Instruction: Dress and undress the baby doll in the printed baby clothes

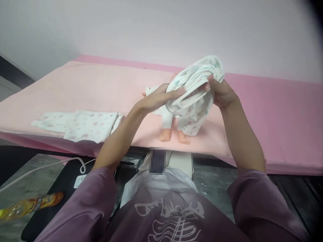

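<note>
A white baby garment (194, 84) with a small pastel print is bunched up between my hands, its edge gathered into a ring. My left hand (169, 94) grips the near left side, thumb on top of the folds. On the right side my right hand (219, 89) pinches the same gathered cloth. Beneath it a baby doll (166, 129) in white clothes lies on its back, feet toward me. The garment hides its head and most of its body. One small doll hand pokes out at the left.
Folded printed baby clothes (91, 124) lie to the left on the pink padded bed (121, 79). Below its front edge are a black board (47, 215), a white cable (50, 165) and a yellow-orange bottle (32, 205). A pale wall (151, 30) stands behind.
</note>
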Demonstrator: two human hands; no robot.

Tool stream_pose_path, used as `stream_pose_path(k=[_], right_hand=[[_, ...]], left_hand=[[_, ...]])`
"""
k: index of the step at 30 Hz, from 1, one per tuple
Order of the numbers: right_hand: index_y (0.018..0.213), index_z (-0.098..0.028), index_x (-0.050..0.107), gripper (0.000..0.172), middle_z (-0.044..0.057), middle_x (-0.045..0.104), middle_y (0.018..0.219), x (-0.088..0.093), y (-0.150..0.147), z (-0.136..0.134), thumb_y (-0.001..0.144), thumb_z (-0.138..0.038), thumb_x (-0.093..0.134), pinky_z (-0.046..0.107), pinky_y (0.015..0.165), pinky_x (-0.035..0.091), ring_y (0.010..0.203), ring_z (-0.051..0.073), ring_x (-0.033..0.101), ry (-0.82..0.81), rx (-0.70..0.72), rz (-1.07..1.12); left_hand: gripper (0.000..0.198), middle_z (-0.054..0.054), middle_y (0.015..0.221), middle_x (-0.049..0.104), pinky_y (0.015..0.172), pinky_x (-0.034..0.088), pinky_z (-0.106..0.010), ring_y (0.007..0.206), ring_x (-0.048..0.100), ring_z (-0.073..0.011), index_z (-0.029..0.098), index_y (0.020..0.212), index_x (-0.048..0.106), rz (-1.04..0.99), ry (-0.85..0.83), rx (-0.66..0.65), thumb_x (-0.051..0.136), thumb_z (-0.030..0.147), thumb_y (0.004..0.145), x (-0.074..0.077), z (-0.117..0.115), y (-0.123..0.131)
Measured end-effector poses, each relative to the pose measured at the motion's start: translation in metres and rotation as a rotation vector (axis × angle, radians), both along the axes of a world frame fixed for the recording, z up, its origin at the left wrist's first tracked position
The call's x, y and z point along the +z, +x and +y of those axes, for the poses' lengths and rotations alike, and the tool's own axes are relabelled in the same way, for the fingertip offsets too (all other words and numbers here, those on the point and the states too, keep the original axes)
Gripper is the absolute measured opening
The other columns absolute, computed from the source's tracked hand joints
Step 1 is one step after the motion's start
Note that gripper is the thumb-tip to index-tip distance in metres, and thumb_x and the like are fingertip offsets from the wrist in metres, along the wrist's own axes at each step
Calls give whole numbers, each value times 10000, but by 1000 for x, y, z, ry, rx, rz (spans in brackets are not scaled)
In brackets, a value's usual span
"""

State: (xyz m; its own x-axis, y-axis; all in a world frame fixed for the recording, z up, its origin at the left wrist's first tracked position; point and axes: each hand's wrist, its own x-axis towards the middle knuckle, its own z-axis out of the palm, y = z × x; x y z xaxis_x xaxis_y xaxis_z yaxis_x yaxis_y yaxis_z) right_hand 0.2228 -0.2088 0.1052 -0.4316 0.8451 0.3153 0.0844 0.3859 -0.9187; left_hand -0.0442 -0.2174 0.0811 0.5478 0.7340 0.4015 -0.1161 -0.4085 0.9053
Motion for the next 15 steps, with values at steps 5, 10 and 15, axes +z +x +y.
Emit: stream_pose_path(k=[5, 10, 15], right_hand=[[1003, -231, 713, 613, 75, 758, 970, -11, -9, -41, 787, -781, 879, 484, 917, 672, 1054, 326, 751, -72, 175, -157], [1203, -231, 737, 443, 77, 782, 1167, -26, -20, -81, 864, -484, 868, 509, 1038, 610, 1187, 348, 713, 35, -11, -312], [1114, -216, 752, 240, 82, 803, 1113, -51, -41, -95, 945, -362, 665, 483, 978, 585, 1038, 339, 713, 120, -227, -502]], left_hand=[[794, -119, 1197, 790, 1084, 619, -519, 1313, 707, -425, 193, 1264, 760, -91, -80, 70, 941, 745, 722, -21, -38, -6], [691, -160, 1291, 790, 1121, 601, -522, 1344, 693, -427, 156, 1301, 780, -108, -253, 152, 913, 632, 818, -49, -85, -14], [575, -122, 1324, 799, 1112, 598, -489, 1309, 712, -404, 165, 1279, 810, 57, -401, 347, 909, 530, 847, -76, -119, -23]])
